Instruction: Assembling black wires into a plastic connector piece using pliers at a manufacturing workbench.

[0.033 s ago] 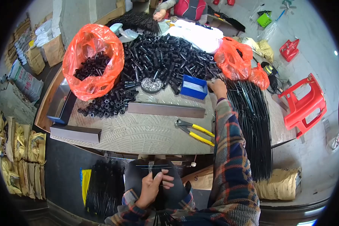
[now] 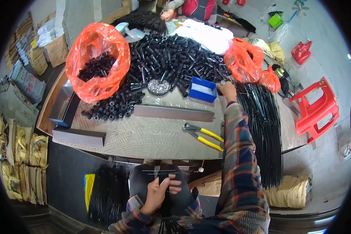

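My left hand [image 2: 156, 198] is low over my dark-trousered lap, thumb up and fingers curled. Its grip is half hidden, and I cannot make out what is in it. Two thin pale sticks [image 2: 160, 171] lie crosswise just beyond its fingertips. My right arm reaches across the table, with my right hand [image 2: 228, 92] at the far end of a bundle of long thin black rods [image 2: 263, 128]. The fingers of that hand are bent together, their tips partly hidden. Touching or close beside them is a blue box [image 2: 202, 95] holding thin white pieces.
Black tubular parts [image 2: 163, 58] are heaped across the table, beside an orange plastic bag [image 2: 71, 74]. Nearer lie a round metal-filled dish [image 2: 158, 87], a metal bar [image 2: 173, 112] and yellow-handled pincers [image 2: 209, 141]. A red stool [image 2: 318, 107] stands right. Another person's hand [image 2: 167, 15] is at the far side.
The whole view has shifted very slightly. Both hands stay where they were, the right at the rods and the left over my lap.
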Tool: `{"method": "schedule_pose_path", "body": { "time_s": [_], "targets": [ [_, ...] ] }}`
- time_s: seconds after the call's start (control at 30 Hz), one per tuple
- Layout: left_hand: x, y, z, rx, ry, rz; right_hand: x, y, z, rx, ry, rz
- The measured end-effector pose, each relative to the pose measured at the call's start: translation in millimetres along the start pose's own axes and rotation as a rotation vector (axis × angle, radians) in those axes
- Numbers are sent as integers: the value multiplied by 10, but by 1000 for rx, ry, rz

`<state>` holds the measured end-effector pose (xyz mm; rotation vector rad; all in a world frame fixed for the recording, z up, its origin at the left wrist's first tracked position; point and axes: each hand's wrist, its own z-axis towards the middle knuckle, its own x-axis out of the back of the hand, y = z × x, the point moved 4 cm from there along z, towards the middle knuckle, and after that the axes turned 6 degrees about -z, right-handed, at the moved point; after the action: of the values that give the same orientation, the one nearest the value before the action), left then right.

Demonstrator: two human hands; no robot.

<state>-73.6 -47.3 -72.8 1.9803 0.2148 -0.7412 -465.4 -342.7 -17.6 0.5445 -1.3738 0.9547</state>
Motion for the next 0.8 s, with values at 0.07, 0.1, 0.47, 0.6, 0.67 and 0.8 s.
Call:
{"method": "schedule_pose_path", "body": {
  "time_s": [0.07, 0.1, 0.47, 0.6, 0.67, 0.8],
  "targets": [
    [-46, 34, 25, 20, -8, -27, -18, 279, 248, 62, 103, 18],
    [-31, 51, 35, 23, 8, -50, 49, 231, 223, 106, 134, 207],
    [68, -92, 75, 36, 16, -59, 315, -2428, -1803, 1019, -133, 306],
    [3, -61, 45, 26, -6, -43, 217, -2623, -1782, 1114, -54, 204],
    [32, -62, 15, 19, 11, -47, 76, -2714, -1770, 1126, -57, 82],
    [31, -89, -20, 18, -13, -52, -42, -2628, -1724, 1171, -116, 163]
  ]
}}
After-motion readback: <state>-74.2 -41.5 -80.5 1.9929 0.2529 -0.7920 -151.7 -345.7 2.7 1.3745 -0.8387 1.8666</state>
